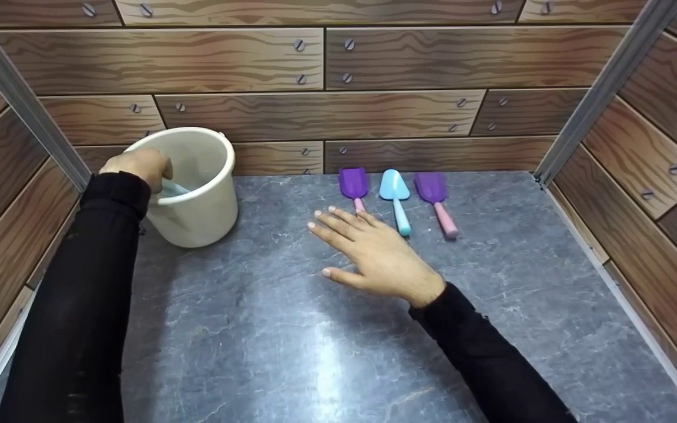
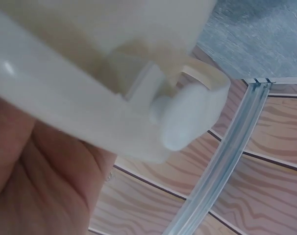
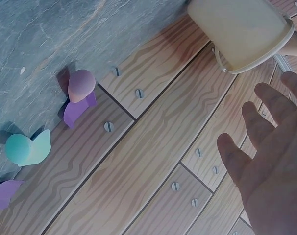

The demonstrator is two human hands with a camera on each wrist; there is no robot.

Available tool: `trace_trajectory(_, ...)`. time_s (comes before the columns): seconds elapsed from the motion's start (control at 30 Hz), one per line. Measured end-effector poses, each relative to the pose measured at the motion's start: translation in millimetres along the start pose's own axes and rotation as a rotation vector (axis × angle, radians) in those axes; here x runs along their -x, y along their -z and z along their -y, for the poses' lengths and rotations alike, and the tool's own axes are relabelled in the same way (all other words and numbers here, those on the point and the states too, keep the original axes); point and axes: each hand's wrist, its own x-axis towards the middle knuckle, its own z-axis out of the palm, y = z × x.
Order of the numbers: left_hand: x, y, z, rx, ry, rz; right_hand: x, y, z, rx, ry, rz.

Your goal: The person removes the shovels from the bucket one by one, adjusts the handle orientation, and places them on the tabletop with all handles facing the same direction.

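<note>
My left hand point(image 1: 141, 166) reaches over the left rim of a cream plastic bucket point(image 1: 203, 214), with its fingers curled down inside. It holds what looks like a light-blue toy shovel point(image 1: 173, 189), of which only a small part shows above the near rim. In the left wrist view the palm point(image 2: 45, 181) is close against the bucket's rim point(image 2: 89, 122), and the fingertips are hidden. My right hand point(image 1: 382, 258) hovers palm down with its fingers spread, holding nothing. Beyond it lie a purple shovel point(image 1: 353, 183), a blue shovel point(image 1: 394, 186) and another purple shovel point(image 1: 431, 188).
Plank-patterned walls point(image 1: 397, 59) with metal corner strips enclose the grey marbled surface point(image 1: 244, 329) at the back and both sides. The bucket stands near the back left corner. A white handle joint point(image 2: 185, 117) sticks out from its side.
</note>
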Motion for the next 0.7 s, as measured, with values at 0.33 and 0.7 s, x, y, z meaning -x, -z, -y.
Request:
trace_trajectory(0.33,-8.4,3.6,0.5,0.026,-0.036,-0.061,0.4,1.5,-1.0,0.000,0.001,-0.009)
trace_trajectory(0.7,-19.7,2.0,2.3,0.074,-0.081,-0.121,0.5,1.5,-2.3,-0.005,-0.002,-0.004)
